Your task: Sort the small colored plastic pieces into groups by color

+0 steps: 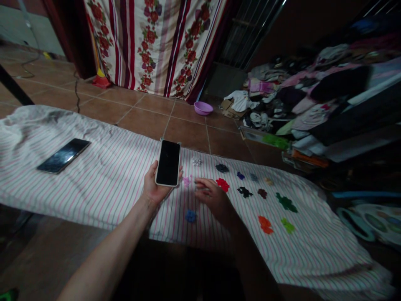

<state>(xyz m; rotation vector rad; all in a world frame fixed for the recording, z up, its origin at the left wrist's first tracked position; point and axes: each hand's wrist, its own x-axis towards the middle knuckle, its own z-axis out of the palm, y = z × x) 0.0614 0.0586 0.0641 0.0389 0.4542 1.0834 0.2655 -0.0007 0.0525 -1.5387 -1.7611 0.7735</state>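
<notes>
My left hand point(154, 184) is wrapped round a smartphone point(168, 163) in a pale case, its dark screen facing up toward me. To the right of it hovers my right hand point(211, 194), fingers apart, with nothing visible in it. Small piles of coloured pieces lie around that hand: a pink pile point(187, 180), a red pile point(222, 184), a blue pile point(190, 216) and a black pile point(244, 192). The pieces are too small to make out singly. All rest on a striped cloth point(125, 192).
A second smartphone point(64, 155) lies at the left of the cloth. More piles, such as the dark green pile point(286, 202) and orange pile point(265, 225), spread to the right. Beyond are a purple basin point(203, 108), a flowered curtain point(150, 46) and heaped clothes point(300, 92).
</notes>
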